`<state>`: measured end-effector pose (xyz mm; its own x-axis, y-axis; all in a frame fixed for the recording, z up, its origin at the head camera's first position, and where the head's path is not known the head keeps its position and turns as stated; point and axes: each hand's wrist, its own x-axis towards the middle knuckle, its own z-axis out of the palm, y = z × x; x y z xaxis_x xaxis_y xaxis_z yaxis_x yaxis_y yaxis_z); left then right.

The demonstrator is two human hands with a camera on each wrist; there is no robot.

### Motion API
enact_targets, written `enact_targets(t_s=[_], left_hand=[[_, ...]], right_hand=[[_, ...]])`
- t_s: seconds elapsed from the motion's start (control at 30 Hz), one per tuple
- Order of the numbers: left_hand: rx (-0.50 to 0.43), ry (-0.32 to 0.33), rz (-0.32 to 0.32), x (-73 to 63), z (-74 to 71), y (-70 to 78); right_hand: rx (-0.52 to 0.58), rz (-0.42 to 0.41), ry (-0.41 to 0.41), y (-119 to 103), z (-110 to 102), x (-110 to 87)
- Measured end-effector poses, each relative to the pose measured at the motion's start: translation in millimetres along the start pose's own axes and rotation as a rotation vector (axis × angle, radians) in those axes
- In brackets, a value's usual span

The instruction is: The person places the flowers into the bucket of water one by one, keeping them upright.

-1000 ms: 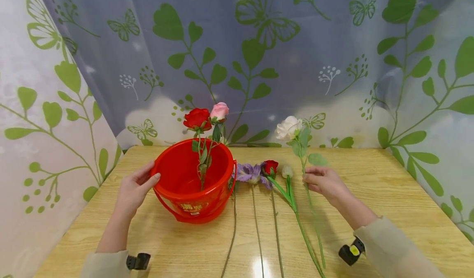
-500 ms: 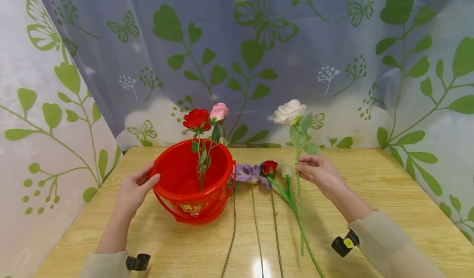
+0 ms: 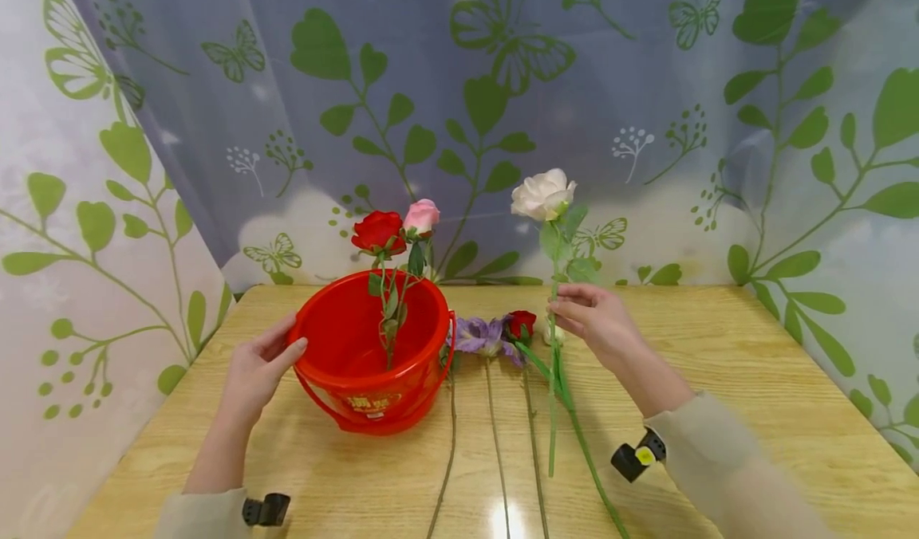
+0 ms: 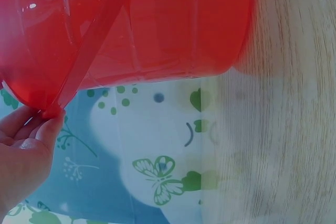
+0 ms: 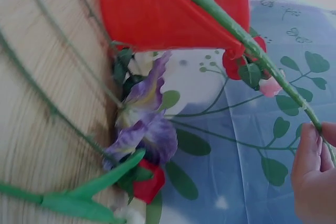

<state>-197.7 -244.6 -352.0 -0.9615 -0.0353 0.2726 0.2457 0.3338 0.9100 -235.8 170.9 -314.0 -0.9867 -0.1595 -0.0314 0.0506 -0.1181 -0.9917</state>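
At the left, my left hand (image 3: 254, 371) grips the rim of a red plastic bucket (image 3: 424, 387), thumb over the edge. A red rose (image 3: 378, 231) and a pink rose (image 3: 421, 215) stand in the bucket, leaning on its far right side. My right hand (image 3: 601, 322) pinches the green stem (image 5: 231, 24) of a white rose (image 3: 543, 194) between thumb and fingers. That rose is upright, bloom above the hand, to the right of the bucket. Its stem crosses in front of a white tulip (image 3: 559, 336) lying on the table, whose bloom is partly hidden by the fingers.
Beside the bucket on the wooden table (image 3: 689, 348) lie a purple iris (image 3: 479, 337) and another red rose (image 3: 520, 325), stems toward me. The bucket's handle (image 4: 92, 45) hangs down its side. A leaf-patterned curtain (image 3: 402, 60) closes off the back.
My right hand has moved left and slightly up, carrying the white rose toward the bucket and bringing its stem upright. My left hand has stayed on the bucket's rim.
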Motion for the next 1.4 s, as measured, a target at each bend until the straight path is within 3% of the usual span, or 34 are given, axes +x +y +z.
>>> enact_targets(t_s=[0.43,1.17,1.4], left_hand=[[0.008,0.004,-0.004,-0.1,-1.1,-0.7],[0.022,0.010,0.003,2.2,-1.8,-3.7],[0.028,0.020,0.002,1.4,-1.6,-2.4]], right_hand=[[0.202,-0.027,-0.002,-13,27,9.2],[0.490,-0.087,0.111,-30,72,25.9],[0.512,-0.113,0.153,-33,82,30.9]])
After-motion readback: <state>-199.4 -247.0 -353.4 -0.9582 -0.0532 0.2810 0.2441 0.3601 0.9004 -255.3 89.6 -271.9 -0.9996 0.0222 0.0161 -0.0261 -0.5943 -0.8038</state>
